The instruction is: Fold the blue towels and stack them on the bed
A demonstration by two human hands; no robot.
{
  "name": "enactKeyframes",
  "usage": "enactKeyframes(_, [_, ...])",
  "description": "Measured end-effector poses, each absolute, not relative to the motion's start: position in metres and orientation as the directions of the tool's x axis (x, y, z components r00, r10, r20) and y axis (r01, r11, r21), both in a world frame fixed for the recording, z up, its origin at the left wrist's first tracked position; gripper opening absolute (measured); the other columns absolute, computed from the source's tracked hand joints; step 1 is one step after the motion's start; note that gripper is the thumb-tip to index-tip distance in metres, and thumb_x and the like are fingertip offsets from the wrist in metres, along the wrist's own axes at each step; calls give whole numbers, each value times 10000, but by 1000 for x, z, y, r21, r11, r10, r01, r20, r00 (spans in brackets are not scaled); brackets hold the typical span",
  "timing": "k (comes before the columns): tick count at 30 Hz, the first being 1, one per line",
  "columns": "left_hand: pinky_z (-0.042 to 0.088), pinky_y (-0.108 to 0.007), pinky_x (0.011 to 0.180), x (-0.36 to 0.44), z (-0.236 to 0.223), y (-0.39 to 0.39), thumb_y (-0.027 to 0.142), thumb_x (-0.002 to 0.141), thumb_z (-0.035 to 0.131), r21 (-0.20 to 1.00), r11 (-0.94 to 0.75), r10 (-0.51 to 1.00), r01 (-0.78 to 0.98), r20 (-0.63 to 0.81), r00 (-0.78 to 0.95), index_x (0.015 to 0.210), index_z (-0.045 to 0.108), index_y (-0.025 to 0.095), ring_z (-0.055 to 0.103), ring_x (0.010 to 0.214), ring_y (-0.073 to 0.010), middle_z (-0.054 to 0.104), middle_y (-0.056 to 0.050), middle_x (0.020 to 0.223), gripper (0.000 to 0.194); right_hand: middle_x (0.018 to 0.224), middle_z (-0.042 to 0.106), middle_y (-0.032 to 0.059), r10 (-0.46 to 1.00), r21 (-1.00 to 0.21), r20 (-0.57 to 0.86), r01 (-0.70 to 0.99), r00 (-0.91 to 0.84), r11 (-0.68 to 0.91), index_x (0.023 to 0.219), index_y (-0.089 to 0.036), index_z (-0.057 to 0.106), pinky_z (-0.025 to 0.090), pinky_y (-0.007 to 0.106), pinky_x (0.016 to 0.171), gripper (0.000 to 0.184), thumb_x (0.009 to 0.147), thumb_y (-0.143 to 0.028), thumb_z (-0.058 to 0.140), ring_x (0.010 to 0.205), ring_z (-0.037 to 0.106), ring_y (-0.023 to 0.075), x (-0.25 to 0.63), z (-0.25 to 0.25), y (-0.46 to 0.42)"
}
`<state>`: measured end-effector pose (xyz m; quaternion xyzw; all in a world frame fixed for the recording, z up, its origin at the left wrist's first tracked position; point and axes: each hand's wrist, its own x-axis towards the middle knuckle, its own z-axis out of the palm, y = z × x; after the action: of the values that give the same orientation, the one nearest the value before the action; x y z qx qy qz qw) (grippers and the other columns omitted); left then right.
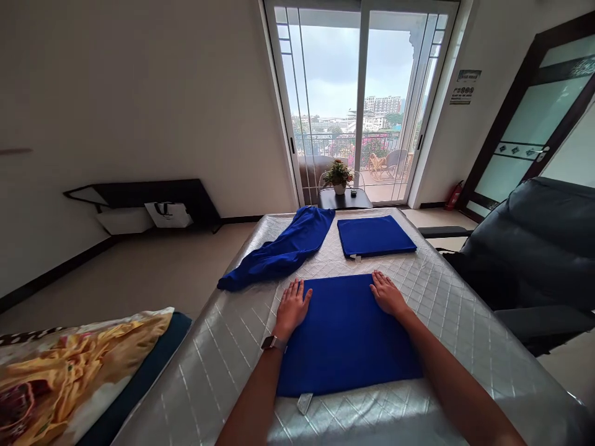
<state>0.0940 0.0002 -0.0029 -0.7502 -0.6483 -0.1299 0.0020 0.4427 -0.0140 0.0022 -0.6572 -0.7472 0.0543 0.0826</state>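
A blue cloth [348, 341], folded into a flat rectangle, lies in front of me on the silver quilted surface [214, 371]. A white tag [305, 403] sticks out from its near edge. My left hand [294, 305], with a watch on the wrist, rests flat at the cloth's far left corner. At the far right corner lies my right hand [388, 292], palm down with the fingers stretched out. Beyond them is a second folded blue cloth [376, 236]. To its left, a loose blue cloth [283, 248] lies crumpled and unfolded.
A black armchair [539, 241] stands close on the right. Yellow patterned bedding [79, 365] is at the lower left. Past the far edge, a small dark table [332, 199] carries a potted plant [339, 176] before the sliding glass door [360, 93]. A white bag [168, 215] sits by the left wall.
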Motion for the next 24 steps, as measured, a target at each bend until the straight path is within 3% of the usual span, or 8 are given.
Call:
enactKeyframes(7, [247,-433,1263,89,-2,2,575,1050,201,208,-162,974,965,189,123,1571,366,88,306,1536,-256,337,-156,1646,732,1665,305,126,989,-323,139,942,-44,87,1578,-94,381,200,401,1257,608,1058,-383,258,1550,244,229,456,-4,-9])
enactKeyframes(11, [259,-463,1258,84,-2,2,543,1056,215,216,-164,972,963,200,121,1561,389,97,323,1529,-265,349,-168,1638,696,1577,466,142,982,-390,174,921,70,4,1499,-114,510,305,360,1202,554,1045,-361,311,1475,393,234,466,-2,-3])
enactKeyframes(16, [264,-473,1256,80,-1,2,502,1062,211,220,-171,971,960,200,127,1550,409,101,340,1521,-262,381,-162,1623,662,1316,686,98,965,-422,191,903,182,-86,1356,-188,642,423,356,1079,455,1010,-374,413,1251,585,251,471,8,9])
enactKeyframes(20, [271,-465,1253,79,0,1,485,1063,208,212,-178,970,961,204,135,1550,413,112,343,1520,-255,382,-152,1624,646,1158,748,55,954,-441,192,889,230,-125,1259,-241,699,447,353,1010,383,968,-331,467,1160,617,262,469,12,16])
enactKeyframes(24, [277,-468,1252,79,0,1,481,1061,222,204,-182,968,962,211,138,1557,402,121,349,1517,-257,388,-152,1624,639,1151,752,41,950,-445,194,885,246,-139,1225,-253,717,448,329,983,405,976,-297,400,1140,628,235,466,11,15])
